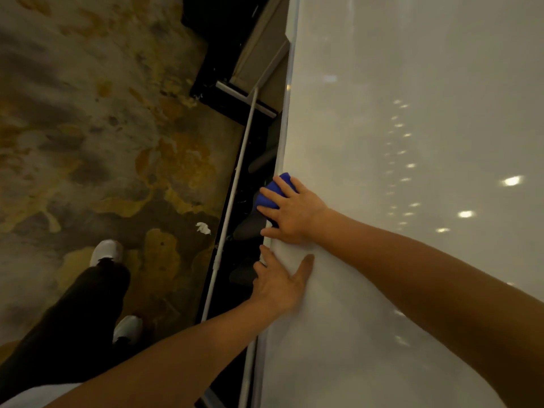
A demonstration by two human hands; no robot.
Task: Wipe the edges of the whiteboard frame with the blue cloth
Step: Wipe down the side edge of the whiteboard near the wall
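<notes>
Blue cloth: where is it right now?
Head view, centre: the blue cloth sits under the right hand, pressed on the whiteboard's left frame edge.

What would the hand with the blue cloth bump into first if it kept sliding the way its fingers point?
Probably nothing on the board: the right hand points off the whiteboard edge, toward dark, unclear shapes beyond.

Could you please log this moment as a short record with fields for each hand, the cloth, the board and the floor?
right hand: presses the crumpled blue cloth against the board's left edge
left hand: flat on the same edge, just below, no cloth
glossy white whiteboard: fills the right of view, reflecting ceiling lights
floor: mottled brown and yellow carpet with a small white scrap
</notes>
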